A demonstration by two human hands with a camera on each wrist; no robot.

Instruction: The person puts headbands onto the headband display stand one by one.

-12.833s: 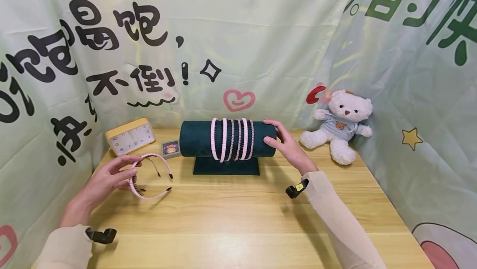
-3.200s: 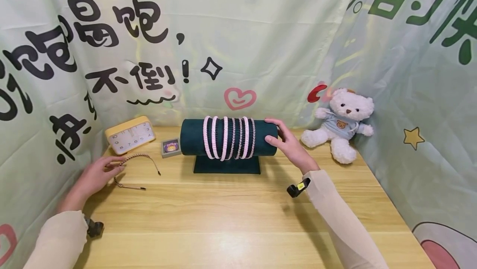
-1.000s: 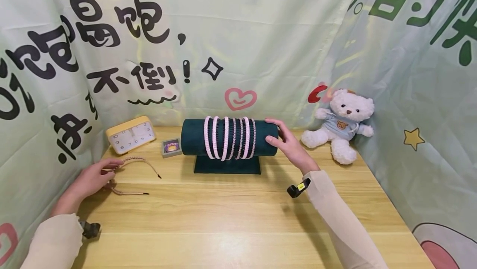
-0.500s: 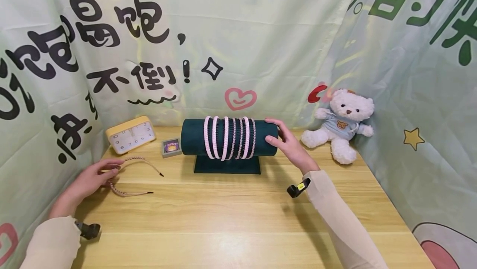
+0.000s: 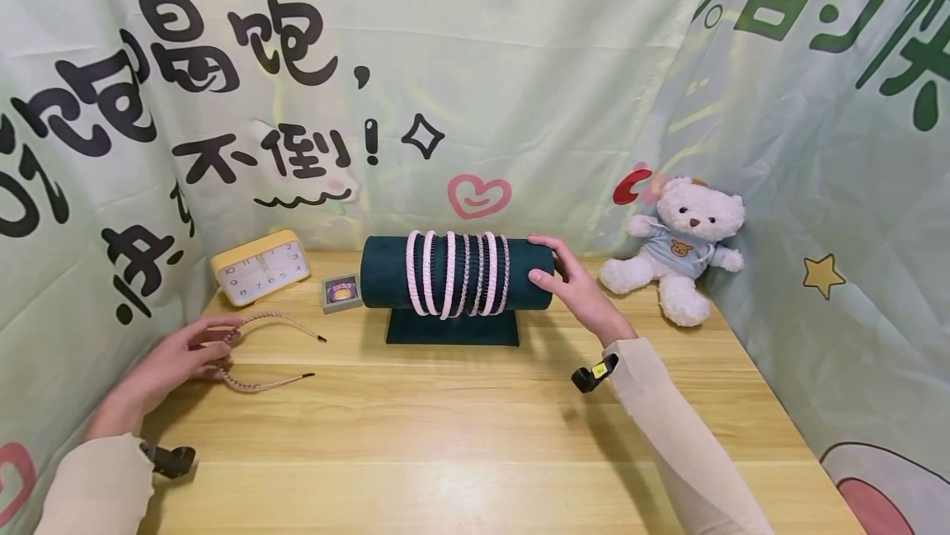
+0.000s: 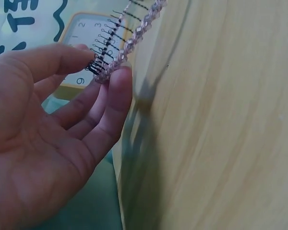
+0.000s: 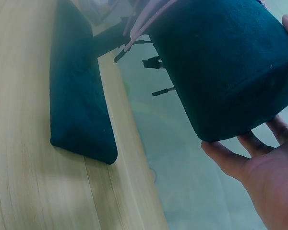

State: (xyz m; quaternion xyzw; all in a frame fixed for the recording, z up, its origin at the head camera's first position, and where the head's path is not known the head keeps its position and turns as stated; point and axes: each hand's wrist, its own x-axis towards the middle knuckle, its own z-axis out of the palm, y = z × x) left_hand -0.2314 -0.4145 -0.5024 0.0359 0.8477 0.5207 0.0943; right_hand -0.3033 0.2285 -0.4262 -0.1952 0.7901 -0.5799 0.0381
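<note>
My left hand (image 5: 178, 358) pinches a thin beaded headband (image 5: 256, 389) at the middle of its curve, its two dark-tipped ends pointing right, at the table's left side. In the left wrist view the headband (image 6: 129, 45) shows pinkish clear beads and dark comb teeth between thumb and fingers, apart from its shadow. My right hand (image 5: 582, 296) holds the right end of a dark green velvet headband stand (image 5: 386, 271), thumb in front and a finger over the top. Several pink and beaded headbands (image 5: 449, 275) sit round the stand's roll, some with dark comb teeth.
A yellow clock (image 5: 260, 269) and a small grey framed picture (image 5: 341, 293) stand at the back left of the wooden table (image 5: 475, 436). A white teddy bear (image 5: 679, 251) in a blue hoodie sits at the back right. Printed cloth (image 5: 519, 65) hangs behind and at both sides.
One more pink headband is on the stand than in the earliest frame. My left hand has taken the beaded headband and shifted it slightly, its ends moving right and up. My right hand stays put.
</note>
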